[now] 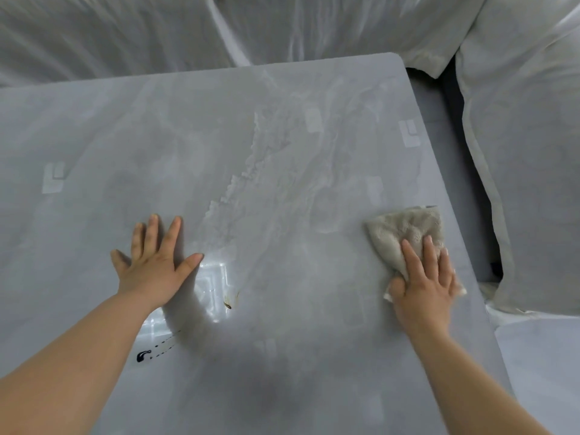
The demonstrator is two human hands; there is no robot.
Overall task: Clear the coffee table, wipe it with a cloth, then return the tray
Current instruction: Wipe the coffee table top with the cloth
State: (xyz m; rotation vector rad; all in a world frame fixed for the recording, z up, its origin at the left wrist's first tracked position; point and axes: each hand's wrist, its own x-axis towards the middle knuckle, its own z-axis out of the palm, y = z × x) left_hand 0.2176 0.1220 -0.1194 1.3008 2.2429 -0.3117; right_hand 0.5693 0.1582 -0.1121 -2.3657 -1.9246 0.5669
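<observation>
Grey marble coffee table (pixel 282 152); right hand (pixel 423 287) flat on crumpled beige cloth (pixel 405 227); left hand (pixel 153 262) spread flat.

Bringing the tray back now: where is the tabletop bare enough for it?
The far half of the coffee table, up to the draped sofa, is bare, as is the strip between the left hand and the cloth. The right edge is crowded: the right hand presses the cloth there.

A rumpled pale grey fabric-covered sofa (pixel 110 36) is seen across the top, with a matching draped section (pixel 533 136) at the right.
</observation>
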